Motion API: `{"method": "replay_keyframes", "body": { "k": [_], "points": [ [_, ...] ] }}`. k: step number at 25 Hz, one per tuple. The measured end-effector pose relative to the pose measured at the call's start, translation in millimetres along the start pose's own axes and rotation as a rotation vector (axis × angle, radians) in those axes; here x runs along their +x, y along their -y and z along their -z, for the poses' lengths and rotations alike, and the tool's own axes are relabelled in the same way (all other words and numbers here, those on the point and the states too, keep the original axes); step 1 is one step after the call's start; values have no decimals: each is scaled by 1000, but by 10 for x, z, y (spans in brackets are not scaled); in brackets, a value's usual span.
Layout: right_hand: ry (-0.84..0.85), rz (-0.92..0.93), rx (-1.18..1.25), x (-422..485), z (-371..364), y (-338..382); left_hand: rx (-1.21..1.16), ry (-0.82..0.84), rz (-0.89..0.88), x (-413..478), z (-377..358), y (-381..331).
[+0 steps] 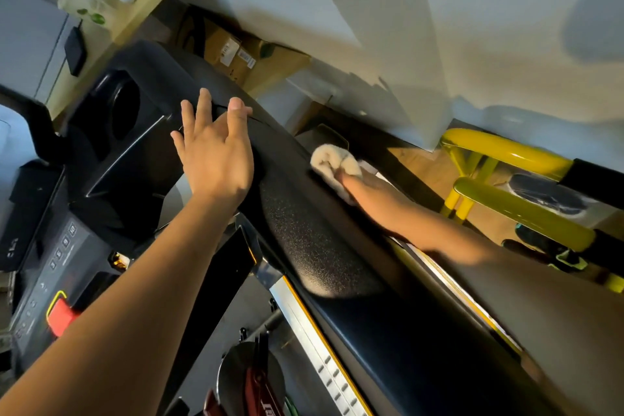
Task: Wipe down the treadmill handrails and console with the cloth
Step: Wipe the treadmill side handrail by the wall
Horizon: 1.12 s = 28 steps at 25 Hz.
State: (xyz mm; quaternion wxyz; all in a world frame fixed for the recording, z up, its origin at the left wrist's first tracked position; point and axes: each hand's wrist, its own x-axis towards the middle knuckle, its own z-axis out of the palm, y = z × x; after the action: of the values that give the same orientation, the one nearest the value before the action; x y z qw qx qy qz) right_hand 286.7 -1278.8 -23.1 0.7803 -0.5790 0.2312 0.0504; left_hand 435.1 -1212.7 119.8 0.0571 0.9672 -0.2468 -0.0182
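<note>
The left hand (216, 159) lies flat, fingers released, on the rounded top of the one black handrail (304, 233), just beside the single cup holder (125, 111) in the console (50, 263). The right hand (349, 179) reaches over the rail's far edge, its fingers grasping the one cream cloth (332, 159) bunched against that edge. Past it a strip of wooden floor (422, 172) lies open before two yellow bars (506, 152).

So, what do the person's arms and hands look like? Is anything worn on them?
Both forearms are bare; no sleeve shows. The left hand has no glove, ring or watch. The cloth hides most of the right hand, but its wrist is bare too.
</note>
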Motion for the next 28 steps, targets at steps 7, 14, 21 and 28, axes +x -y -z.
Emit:
{"method": "replay_keyframes", "body": {
  "k": [7, 14, 21, 28],
  "points": [
    [-25, 286, 108, -997, 13, 86, -20, -14, 9, -9, -7, -10],
    [-60, 144, -135, -11, -19, 549, -28, -7, 12, -15, 16, -33],
    [-180, -45, 9, -1261, 5, -101, -47, -22, 2, -6, -2, -8],
    [-135, 423, -759, -562, -353, 924, -441, -182, -2, -4, -64, 121]
  ]
}}
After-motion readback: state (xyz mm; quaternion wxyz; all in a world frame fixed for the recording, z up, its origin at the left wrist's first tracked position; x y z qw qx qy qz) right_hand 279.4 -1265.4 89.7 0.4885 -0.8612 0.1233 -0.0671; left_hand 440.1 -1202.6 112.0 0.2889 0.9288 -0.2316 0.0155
